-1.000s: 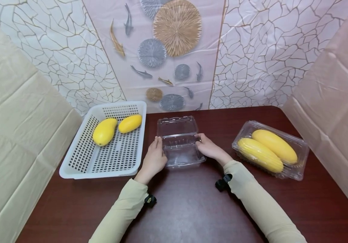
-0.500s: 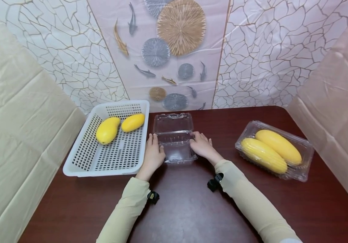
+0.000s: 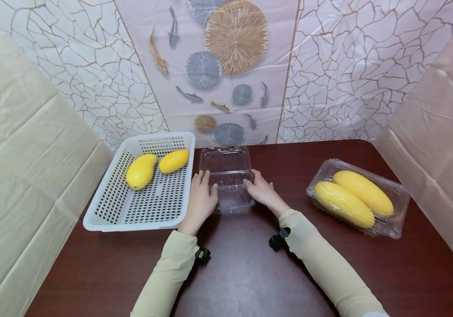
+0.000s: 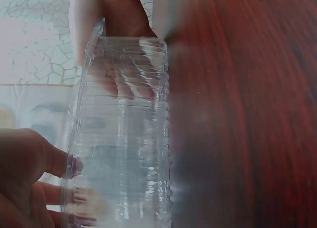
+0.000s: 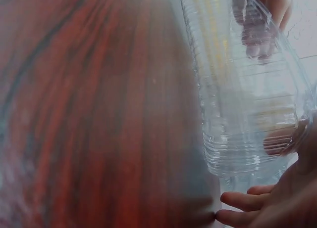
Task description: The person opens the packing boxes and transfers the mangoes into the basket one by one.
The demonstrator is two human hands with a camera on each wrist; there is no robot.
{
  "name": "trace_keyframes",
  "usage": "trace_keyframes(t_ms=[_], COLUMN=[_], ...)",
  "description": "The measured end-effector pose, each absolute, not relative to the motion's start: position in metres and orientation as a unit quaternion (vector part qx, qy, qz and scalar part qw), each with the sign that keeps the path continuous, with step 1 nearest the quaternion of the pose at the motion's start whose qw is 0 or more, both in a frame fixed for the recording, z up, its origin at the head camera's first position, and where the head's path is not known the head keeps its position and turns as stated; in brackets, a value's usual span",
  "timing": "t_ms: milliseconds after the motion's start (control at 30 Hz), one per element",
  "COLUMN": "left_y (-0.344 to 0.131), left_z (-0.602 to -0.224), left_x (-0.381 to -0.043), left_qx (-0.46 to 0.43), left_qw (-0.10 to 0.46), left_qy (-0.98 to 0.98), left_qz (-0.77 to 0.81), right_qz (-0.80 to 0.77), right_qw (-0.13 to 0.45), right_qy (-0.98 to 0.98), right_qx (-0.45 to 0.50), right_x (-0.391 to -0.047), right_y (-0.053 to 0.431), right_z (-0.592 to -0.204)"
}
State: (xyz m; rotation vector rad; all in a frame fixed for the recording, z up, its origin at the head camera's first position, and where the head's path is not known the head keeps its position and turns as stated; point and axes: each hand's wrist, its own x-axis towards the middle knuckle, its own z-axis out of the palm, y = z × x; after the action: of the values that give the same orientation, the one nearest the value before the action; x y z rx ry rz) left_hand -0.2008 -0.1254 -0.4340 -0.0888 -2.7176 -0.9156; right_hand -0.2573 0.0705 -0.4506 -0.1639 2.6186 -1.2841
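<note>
A clear plastic clamshell box (image 3: pixel 232 198) stands on the table with its lid (image 3: pixel 225 160) laid back toward the wall. My left hand (image 3: pixel 200 198) lies along the box's left side with its fingers extended, touching the rim; in the left wrist view the left fingertips (image 4: pixel 74 166) reach the rim. At the right side is my right hand (image 3: pixel 262 190). Its thumb (image 5: pixel 278 144) reaches over the rim, visible through the wall, while other fingers extend straight below the box in the right wrist view, apart from it.
To the left, a white perforated basket (image 3: pixel 104 176) holds two yellow mango-like fruits (image 3: pixel 141 171). On the right sits another clear box (image 3: pixel 392 220) with two long yellow fruits (image 3: pixel 363 192) inside. The dark red table (image 3: pixel 230 273) ends at a patterned back wall.
The box and both hands shifted slightly away and to the left, then stayed nearly still. My left fingers moved in over the rim, and my right thumb and fingers spread apart.
</note>
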Motion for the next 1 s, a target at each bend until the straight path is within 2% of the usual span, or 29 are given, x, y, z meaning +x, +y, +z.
trace_keyframes(t_ms=[267, 600, 1000], left_y=[-0.120, -0.115, -0.086], left_z=[-0.418, -0.398, -0.364], left_x=[-0.195, -0.189, -0.192], left_qx=[-0.056, -0.118, -0.191], left_qw=[0.119, 0.223, 0.219], left_qy=[-0.952, -0.933, -0.924], left_qz=[-0.276, -0.257, -0.249], right_qz=[-0.474, -0.479, -0.446], right_qw=[0.101, 0.056, 0.019], right_qy=[0.872, 0.870, 0.887], right_qx=[-0.075, -0.107, -0.120], right_x=[-0.254, -0.243, -0.227], right_y=[0.077, 0.090, 0.128], right_z=[-0.441, -0.421, -0.388])
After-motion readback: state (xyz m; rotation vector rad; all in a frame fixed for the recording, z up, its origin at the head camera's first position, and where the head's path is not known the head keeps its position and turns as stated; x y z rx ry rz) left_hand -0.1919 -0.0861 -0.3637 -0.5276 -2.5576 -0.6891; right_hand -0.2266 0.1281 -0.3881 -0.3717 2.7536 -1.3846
